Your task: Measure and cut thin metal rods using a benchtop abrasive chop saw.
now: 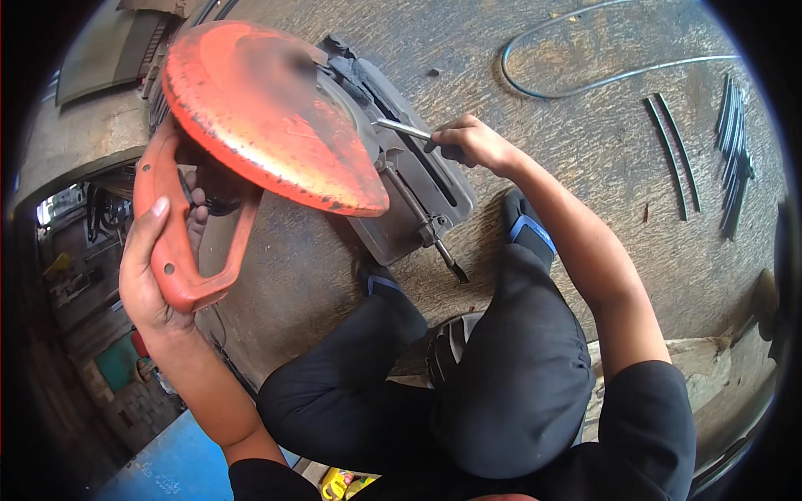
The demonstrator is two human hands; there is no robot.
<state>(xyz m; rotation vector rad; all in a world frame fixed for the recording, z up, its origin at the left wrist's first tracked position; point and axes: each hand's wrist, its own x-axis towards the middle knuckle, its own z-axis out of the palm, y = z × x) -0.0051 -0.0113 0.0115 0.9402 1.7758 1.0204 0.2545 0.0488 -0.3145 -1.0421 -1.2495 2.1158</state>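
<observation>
Leftmost, left hand [150,275] wrapped around orange loop handle [180,242] of a chop saw, fingers curled shut round the grip, thumb lying along its outer edge. Above and right of that, broad orange blade guard [267,117], paint chipped and rust-speckled along the rim, tilted up and covering most of the blade. Beneath the guard, grey metal saw base [418,196] with a dark slot, sitting on the worn concrete floor [585,108]; a clamp screw [426,225] running diagonally across its front. Bright metal rod [401,128] lying across the base, one end hidden under the guard. Right hand [468,142] at the rod's near end, fingers closed on it. Below, knees in dark trousers [501,367], crouched just beside the base. Further right on the floor, a looped grey cable [585,79], then two dark cut strips [668,154], then a bundle of similar strips [735,154] near the far edge, well apart from the saw.
</observation>
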